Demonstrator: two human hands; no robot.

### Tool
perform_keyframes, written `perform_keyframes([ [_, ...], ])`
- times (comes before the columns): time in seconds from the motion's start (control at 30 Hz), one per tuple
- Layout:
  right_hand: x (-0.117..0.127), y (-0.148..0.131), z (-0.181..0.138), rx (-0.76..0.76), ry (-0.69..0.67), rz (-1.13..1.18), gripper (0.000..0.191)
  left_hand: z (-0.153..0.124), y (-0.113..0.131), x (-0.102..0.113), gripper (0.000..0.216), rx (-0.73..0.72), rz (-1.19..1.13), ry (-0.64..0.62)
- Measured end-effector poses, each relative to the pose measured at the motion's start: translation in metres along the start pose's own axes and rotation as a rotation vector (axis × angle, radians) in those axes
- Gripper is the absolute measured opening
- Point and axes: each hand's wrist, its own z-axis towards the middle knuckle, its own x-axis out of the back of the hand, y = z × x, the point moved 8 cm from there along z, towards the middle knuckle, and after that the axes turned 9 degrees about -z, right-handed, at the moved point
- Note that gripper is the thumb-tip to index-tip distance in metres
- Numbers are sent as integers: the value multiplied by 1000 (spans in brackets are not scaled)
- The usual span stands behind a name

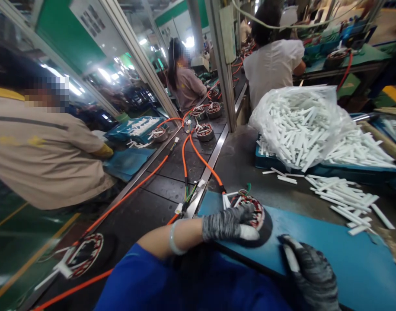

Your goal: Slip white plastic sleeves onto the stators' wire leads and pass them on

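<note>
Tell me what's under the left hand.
A stator on the blue mat: its dark wall and some red windings show beside the left hand. The part beneath the hand is covered, as is the mat under the stator.

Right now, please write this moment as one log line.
left hand: on wound ring | right hand: apart from ring, over blue mat | white tubes: loose beyond mat

Left hand point(229, 223) — palm down; right hand point(311, 268) apart — loosely curved.

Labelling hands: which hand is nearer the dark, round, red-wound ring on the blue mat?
Left: the left hand touches the ring; the right hand is apart, to its right.
</note>
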Motion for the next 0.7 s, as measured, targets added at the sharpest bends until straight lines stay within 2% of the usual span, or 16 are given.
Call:
perform_keyframes([
  [0.07, 3, -1, 6, -60, -11, 89, 59, 7, 18, -23, 87, -50, -32, -169],
  [0.1, 4, -4, 9, -64, -23, 122, 65, 10, 30, -27, 88, -95, 33, -213],
  [0.2, 3, -13, 20, -49, -72, 167, 72, 18, 64, -18, 78, -247, 467, -224],
  [0.27, 0, -13, 26, -57, -112, 197, 73, 22, 71, -7, 67, -285, 741, -241],
  [0.37, -3, -9, 34, -48, -163, 291, 73, 22, 62, 7, 34, -304, 902, -272],
  [0.43, 0, -4, 37, -25, -177, 356, 70, 17, 53, 11, 26, -356, 944, -261],
  [0.57, 12, 6, 44, -2, -178, 416, 58, 8, 41, 8, 35, -507, 1086, -142],
  [0.7, 19, -1, 58, 144, -226, 463, 37, 15, 31, -4, 48, -490, 1294, -16],
])
